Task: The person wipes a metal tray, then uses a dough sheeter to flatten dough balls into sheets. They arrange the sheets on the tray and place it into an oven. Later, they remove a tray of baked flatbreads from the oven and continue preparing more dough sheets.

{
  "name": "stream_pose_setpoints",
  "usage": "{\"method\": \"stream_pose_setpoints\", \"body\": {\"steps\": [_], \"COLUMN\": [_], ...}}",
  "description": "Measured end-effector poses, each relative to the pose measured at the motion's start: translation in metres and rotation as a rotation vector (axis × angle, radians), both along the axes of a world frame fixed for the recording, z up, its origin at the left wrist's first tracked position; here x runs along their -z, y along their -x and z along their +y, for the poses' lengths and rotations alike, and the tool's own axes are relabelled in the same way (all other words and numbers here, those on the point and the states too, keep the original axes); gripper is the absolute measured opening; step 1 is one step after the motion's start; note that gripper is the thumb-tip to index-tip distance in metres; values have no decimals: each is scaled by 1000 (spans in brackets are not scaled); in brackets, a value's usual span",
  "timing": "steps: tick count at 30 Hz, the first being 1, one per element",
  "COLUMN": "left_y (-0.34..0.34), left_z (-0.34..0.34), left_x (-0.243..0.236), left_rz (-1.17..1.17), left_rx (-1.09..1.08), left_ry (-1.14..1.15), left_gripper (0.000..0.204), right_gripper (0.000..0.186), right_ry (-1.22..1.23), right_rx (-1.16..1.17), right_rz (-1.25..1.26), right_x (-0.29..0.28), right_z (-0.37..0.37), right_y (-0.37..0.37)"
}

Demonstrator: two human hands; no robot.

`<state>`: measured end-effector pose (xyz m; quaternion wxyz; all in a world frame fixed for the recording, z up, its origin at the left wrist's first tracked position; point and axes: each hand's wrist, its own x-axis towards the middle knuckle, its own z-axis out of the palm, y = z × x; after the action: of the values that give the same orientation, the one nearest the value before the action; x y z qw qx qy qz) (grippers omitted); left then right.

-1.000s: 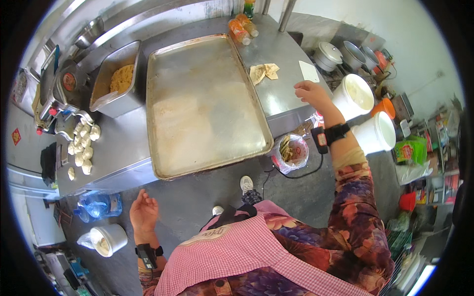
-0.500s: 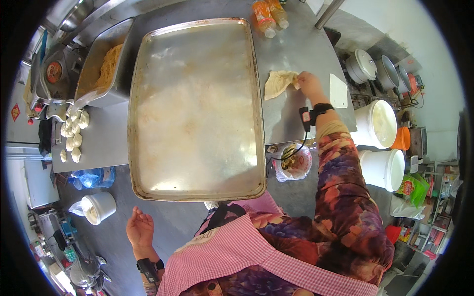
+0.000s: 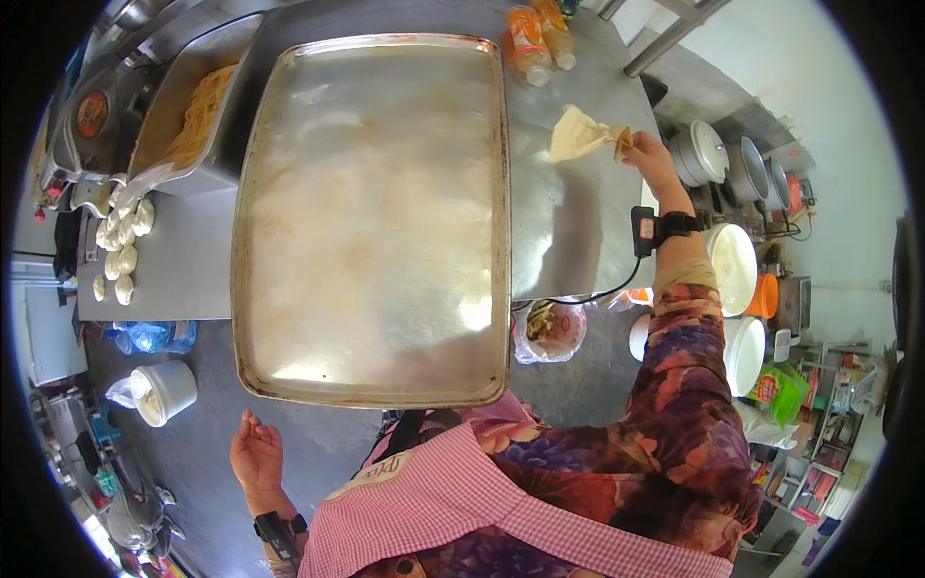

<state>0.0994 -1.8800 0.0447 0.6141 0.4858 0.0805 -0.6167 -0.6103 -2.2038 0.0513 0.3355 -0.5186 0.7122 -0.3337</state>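
My right hand (image 3: 647, 156) pinches a crumpled cream sheet, perhaps paper or cloth (image 3: 578, 135), held up over the steel worktop (image 3: 540, 231), right of a large baking tray (image 3: 371, 231). The tray has a raised, browned rim and spans the middle of the worktop. My left hand (image 3: 258, 453) hangs below the tray's near-left corner with nothing in it, fingers loosely curled and apart. Left of the tray stands a deep steel container (image 3: 193, 125) of crumbly yellow-brown stuff, with several pale dough pieces (image 3: 125, 241) beside its near end.
Orange drink bottles (image 3: 530, 48) stand at the back right. A lidded pot (image 3: 703, 149) and white buckets (image 3: 737, 270) are at the right. Below the worktop are a bag-lined bin (image 3: 549, 332), blue plastic jugs (image 3: 154, 337) and another white bucket (image 3: 164, 395). A metal post (image 3: 665, 43) rises at the back.
My right hand has reached to the cream sheet lying on the worktop, gripped it and lifted it rightward. The view has shifted, so the tray appears larger and lower.
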Motion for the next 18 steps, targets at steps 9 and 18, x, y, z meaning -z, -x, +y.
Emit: {"method": "stream_pose_setpoints", "body": {"steps": [9, 18], "left_y": [0, 5], "left_z": [22, 68], "left_x": [-4, -8], "left_rz": [-42, -62], "left_rx": [-62, -190], "left_ry": [0, -33], "left_gripper": [18, 16], "right_gripper": [11, 18], "right_ry": [643, 205], "right_rx": [-409, -735], "right_rz": [921, 1459], "right_x": [-60, -19], "right_z": [-102, -167], "right_y": [-117, -214]}}
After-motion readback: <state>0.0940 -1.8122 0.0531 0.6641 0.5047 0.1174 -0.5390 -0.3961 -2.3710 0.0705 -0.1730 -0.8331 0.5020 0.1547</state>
